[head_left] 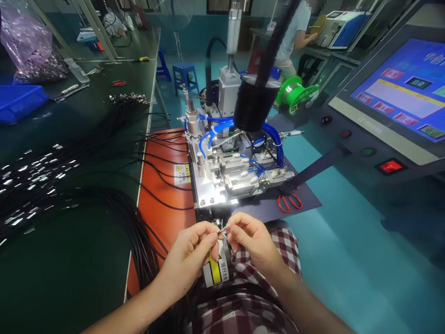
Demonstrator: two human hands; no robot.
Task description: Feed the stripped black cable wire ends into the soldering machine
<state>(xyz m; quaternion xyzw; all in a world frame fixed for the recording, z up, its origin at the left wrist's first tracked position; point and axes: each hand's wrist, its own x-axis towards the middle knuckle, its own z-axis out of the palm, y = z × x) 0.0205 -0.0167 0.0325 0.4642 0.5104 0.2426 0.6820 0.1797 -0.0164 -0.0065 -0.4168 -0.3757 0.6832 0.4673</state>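
Right of our dark-green tabletop, left hand pinches thin black cable, right hand its fine coloured wires; overpulling may snap them.

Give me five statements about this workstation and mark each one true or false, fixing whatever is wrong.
1. The left hand and right hand meet at some thin wires. True.
2. The screen is switched off. False: the screen is lit, with a mostly blue display.
3. The spool behind the machine is green. True.
4. The scissors lie in the tray. False: the scissors lie on the dark plate by the machine, and the tray is on the table at the left.
5. A bundle of black cables lies to the left of the hands. True.
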